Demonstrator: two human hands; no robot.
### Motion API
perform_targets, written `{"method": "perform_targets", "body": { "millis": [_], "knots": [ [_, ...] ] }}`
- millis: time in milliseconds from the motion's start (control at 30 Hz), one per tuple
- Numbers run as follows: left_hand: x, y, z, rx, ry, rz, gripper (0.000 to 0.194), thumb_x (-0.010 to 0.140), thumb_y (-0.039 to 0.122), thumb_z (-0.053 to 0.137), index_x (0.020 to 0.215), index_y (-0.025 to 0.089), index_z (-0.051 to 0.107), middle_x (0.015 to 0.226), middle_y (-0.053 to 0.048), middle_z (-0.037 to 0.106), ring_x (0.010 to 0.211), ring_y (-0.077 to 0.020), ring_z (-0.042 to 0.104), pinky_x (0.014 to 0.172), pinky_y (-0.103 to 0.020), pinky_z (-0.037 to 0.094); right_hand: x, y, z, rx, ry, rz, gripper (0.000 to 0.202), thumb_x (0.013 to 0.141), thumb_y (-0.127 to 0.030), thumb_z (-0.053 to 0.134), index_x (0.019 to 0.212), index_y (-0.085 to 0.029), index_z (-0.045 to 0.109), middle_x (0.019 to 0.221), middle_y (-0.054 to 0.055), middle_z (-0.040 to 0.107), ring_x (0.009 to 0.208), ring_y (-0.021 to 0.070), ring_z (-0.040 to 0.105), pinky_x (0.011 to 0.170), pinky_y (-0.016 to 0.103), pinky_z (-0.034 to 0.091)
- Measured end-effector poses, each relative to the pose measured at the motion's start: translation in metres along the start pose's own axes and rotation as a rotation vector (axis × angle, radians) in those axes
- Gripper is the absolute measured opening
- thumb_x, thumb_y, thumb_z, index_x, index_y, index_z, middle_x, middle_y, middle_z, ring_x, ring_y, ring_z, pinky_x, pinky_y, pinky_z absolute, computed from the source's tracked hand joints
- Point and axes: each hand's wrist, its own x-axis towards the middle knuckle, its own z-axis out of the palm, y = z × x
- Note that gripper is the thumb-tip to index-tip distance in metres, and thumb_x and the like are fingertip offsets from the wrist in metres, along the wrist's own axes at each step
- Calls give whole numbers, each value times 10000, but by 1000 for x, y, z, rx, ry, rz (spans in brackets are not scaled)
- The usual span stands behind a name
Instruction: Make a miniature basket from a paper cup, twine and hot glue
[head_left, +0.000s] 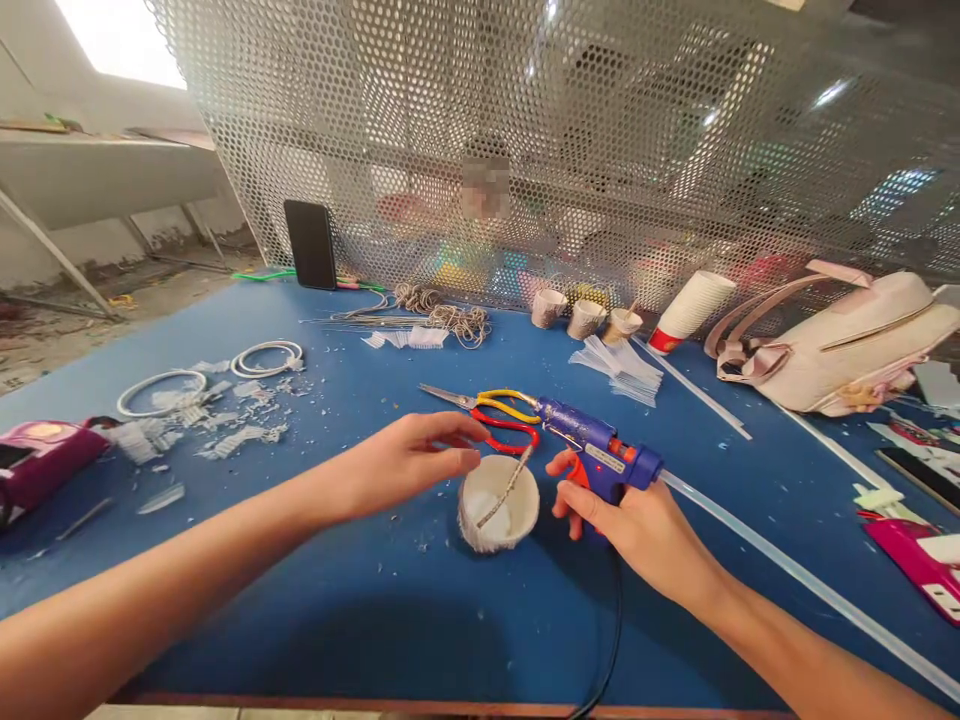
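A small pale cup (480,488) with a rough outer surface stands on the blue table, and a thin twisted cord piece (504,492) leans inside it. My left hand (409,465) hovers at the cup's upper left, fingers apart and nothing between them. To the right of the cup, my right hand (611,510) is wrapped round the handle of a blue glue gun (581,425). A long clear glue stick (787,565) runs out of the gun's back end. Scissors (510,420) with red and yellow handles lie open behind the cup, near the gun's nozzle.
Behind are cord bundles (457,322), a black phone (310,244), several small cups, stacked paper cups (694,308), white strips (619,370) and a pale bag (847,345) before a perforated metal screen (420,130). White rings (161,393), scraps and a magenta device (49,460) lie left. A black cable (616,620) hangs frontward.
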Motion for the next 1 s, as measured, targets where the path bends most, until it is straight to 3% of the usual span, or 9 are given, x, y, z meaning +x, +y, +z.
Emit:
{"method": "perform_targets", "body": {
  "millis": [100, 233, 467, 600, 833, 1000],
  "knots": [
    [23, 7, -3, 148, -115, 100, 278, 700, 245, 608, 970, 207, 660, 1003, 0, 684, 908, -169, 615, 788, -247, 471, -1, 0, 0, 18, 19, -4, 223, 832, -365, 585, 942, -171, 578, 772, 15, 623, 567, 113, 580, 531, 249, 527],
    [39, 13, 5, 315, -199, 175, 254, 630, 177, 647, 884, 190, 659, 829, 16, 658, 749, -146, 589, 624, -215, 440, -3, 0, -4, 12, 19, 14, 229, 838, -376, 578, 936, -169, 574, 710, 5, 615, 556, 119, 580, 534, 257, 527],
    [42, 11, 20, 429, -60, 268, 112, 619, 89, 559, 690, 166, 602, 646, 28, 550, 577, -105, 459, 505, -205, 351, -20, -13, -18, -67, -36, 144, 245, 849, -430, 541, 897, -190, 553, 546, -33, 581, 493, 132, 565, 508, 256, 499],
    [39, 9, 23, 436, -1, 340, 110, 631, 72, 546, 663, 163, 599, 642, 22, 573, 586, -108, 486, 542, -214, 373, -39, -21, -31, -182, -87, 233, 286, 841, -493, 511, 840, -211, 561, 482, -37, 558, 448, 142, 542, 488, 264, 472],
    [37, 9, 15, 349, -41, 390, 276, 646, 74, 550, 873, 168, 676, 876, -17, 690, 739, -133, 593, 646, -215, 444, -64, -37, -41, -400, -193, 332, 441, 851, -590, 434, 701, -215, 610, 421, -4, 556, 418, 148, 532, 497, 261, 445],
    [41, 11, 12, 322, -91, 427, 201, 692, 88, 534, 784, 167, 695, 736, 6, 675, 658, -114, 584, 626, -213, 443, -54, -46, -27, -418, -132, 302, 313, 812, -496, 526, 667, -228, 597, 378, -20, 523, 348, 136, 484, 404, 234, 392]
  ]
}}
